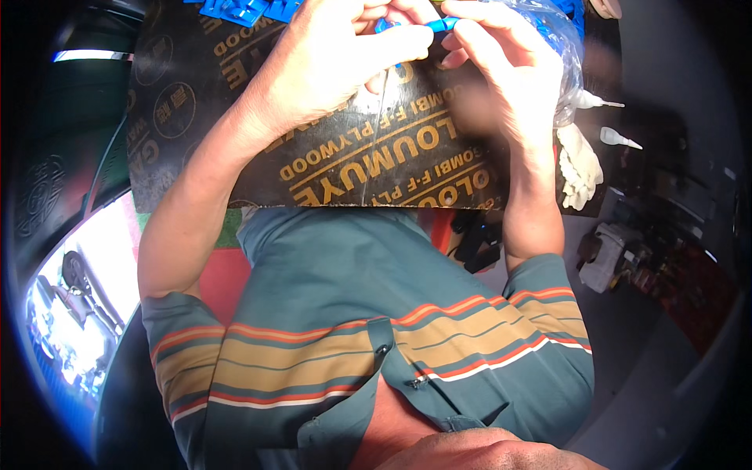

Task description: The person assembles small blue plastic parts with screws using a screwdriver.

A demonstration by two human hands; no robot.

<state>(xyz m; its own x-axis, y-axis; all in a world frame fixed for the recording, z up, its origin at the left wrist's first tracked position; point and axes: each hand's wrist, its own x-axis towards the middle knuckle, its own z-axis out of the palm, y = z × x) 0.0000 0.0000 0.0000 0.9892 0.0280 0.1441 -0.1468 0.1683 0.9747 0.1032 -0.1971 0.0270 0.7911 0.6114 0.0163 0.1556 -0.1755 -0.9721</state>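
Observation:
Both my hands meet at the far side of a dark printed plywood board. My left hand is closed, its thumb pressed against one end of a small blue plastic piece. At the other end of that piece, the fingertips of my right hand pinch it. A second bit of blue shows among my left fingers; whether it belongs to the same part, I cannot tell. The upper edge of the picture cuts off some of my fingers.
Several blue plastic parts lie at the far left of the plywood board. A clear plastic bag sits beside my right hand. Farther right are a white nozzle, a second white nozzle-tipped piece and a cream glove.

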